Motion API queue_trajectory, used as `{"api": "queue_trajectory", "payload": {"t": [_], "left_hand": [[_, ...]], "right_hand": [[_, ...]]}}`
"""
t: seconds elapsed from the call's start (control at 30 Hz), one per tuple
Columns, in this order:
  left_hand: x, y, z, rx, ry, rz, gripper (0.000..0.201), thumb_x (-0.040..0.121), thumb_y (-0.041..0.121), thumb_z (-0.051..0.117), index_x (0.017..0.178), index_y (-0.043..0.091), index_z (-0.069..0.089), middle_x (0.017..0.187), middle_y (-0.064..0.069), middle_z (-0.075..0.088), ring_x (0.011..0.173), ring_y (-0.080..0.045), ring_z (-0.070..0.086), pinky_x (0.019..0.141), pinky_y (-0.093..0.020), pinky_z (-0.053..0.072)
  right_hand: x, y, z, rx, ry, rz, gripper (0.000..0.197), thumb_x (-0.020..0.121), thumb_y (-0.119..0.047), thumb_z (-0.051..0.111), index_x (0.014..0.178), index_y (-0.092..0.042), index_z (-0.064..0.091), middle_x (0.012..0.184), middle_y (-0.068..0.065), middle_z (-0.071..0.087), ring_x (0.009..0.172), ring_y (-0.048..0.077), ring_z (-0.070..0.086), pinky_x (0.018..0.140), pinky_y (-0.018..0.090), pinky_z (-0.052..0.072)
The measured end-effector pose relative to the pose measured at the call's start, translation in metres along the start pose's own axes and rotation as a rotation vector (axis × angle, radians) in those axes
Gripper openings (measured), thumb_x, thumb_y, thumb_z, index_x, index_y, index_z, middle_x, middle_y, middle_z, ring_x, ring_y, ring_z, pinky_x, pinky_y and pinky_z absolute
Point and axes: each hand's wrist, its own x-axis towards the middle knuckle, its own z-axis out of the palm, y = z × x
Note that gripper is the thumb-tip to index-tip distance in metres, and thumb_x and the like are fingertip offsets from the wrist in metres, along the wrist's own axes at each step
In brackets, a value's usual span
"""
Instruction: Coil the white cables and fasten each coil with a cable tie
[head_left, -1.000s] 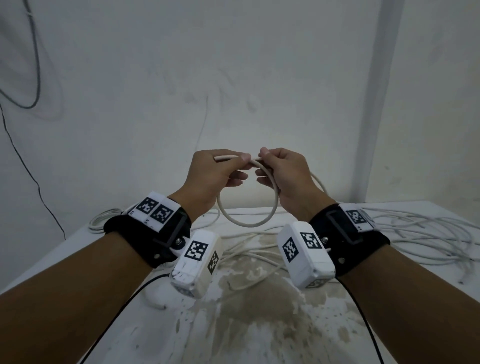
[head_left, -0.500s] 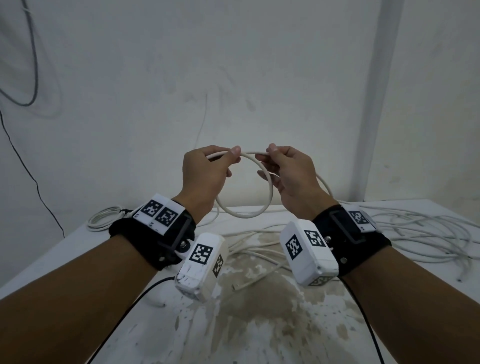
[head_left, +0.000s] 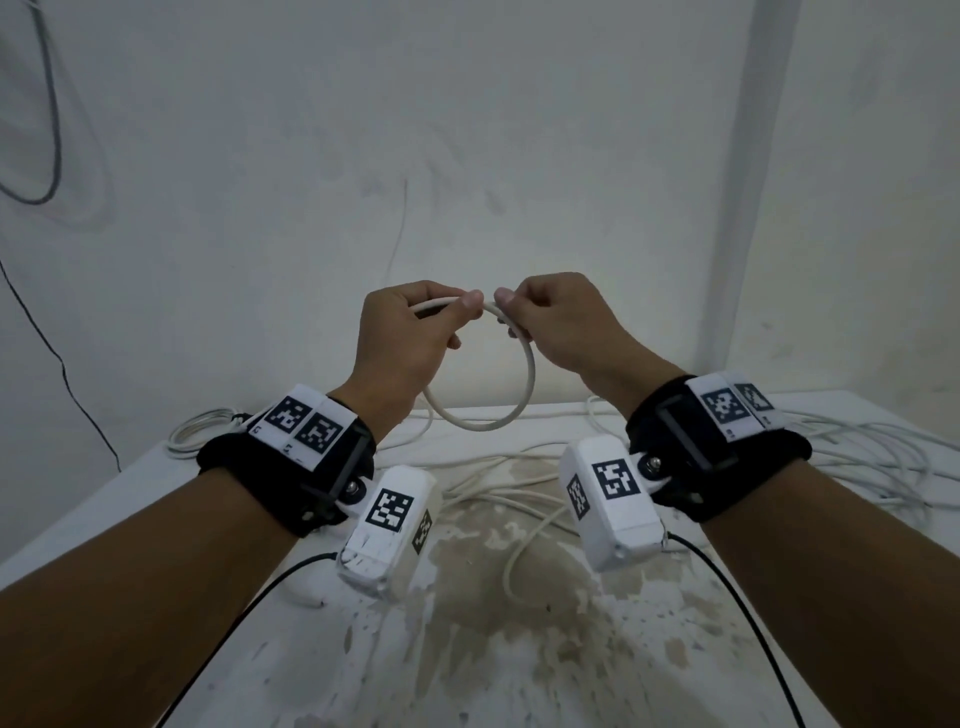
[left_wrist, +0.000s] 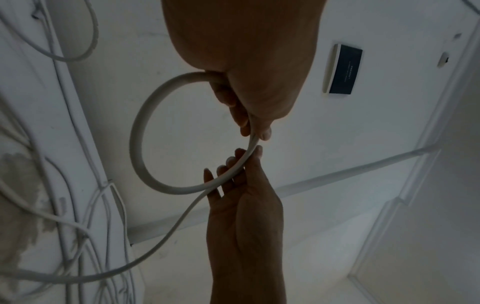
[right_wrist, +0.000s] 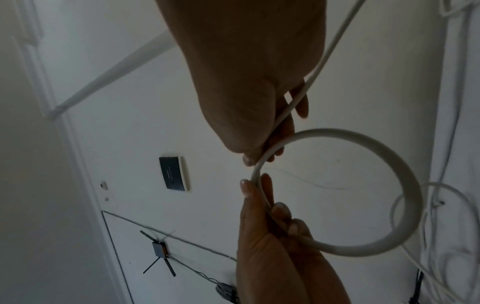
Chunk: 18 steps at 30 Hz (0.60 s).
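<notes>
Both hands are raised side by side above the far edge of the desk (head_left: 156, 499). The left hand (head_left: 410, 343) pinches the white cable (head_left: 527, 384) between thumb and forefinger, its other fingers curled round the strand; the right hand (head_left: 561, 327) pinches it just beside, so the two thumbs almost meet. A single loop hangs below them, clear of the desk.

Half a second ago the hands stood a little apart along the top of the loop; now they have drawn together, closing it into a rounder ring. I take that to mean the first turn of the coil is formed and the next one needs feeding in.

Wrists are lifted, backs of the hands toward the person, knuckles up. From the right hand the loose length trails down to the tangle of cables (head_left: 857, 457) along the desk's right edge. No cable tie is anywhere I can make out.
</notes>
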Motion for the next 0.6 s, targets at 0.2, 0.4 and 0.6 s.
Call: {"api": "queue_trajectory", "payload": {"t": [0.2, 0.4, 0.6], "left_hand": [[-0.0002, 0.0020, -0.0027, -0.022, -0.017, -0.022, 0.010, 0.084, 0.026, 0.078, 0.084, 0.016, 0.077, 0.082, -0.005, 0.076, 0.066, -0.010, 0.069, 0.056, -0.019, 0.048], [0.0038, 0.0007, -0.0076, 0.002, 0.033, 0.004, 0.011, 0.081, 0.024, 0.081, 0.081, 0.014, 0.077, 0.070, 0.004, 0.072, 0.057, -0.001, 0.056, 0.057, -0.016, 0.045], [0.0052, 0.0002, -0.0101, -0.024, -0.019, -0.087, 0.020, 0.088, 0.033, 0.074, 0.086, 0.014, 0.077, 0.075, 0.004, 0.075, 0.059, -0.010, 0.054, 0.056, -0.023, 0.042]], "right_hand": [[0.0019, 0.0033, 0.0073, 0.086, 0.127, -0.023, 0.035, 0.097, -0.030, 0.060, 0.066, -0.016, 0.065, 0.065, 0.001, 0.065, 0.060, 0.013, 0.056, 0.067, 0.032, 0.048], [-0.0020, -0.0021, 0.0015, 0.085, -0.174, -0.049, 0.031, 0.100, -0.031, 0.056, 0.094, -0.004, 0.068, 0.076, 0.006, 0.075, 0.070, 0.012, 0.069, 0.074, 0.024, 0.054], [0.0021, 0.0007, -0.0003, 0.127, -0.226, -0.065, 0.021, 0.098, -0.020, 0.061, 0.090, -0.002, 0.068, 0.072, 0.007, 0.072, 0.067, 0.017, 0.066, 0.079, 0.035, 0.058]]}}
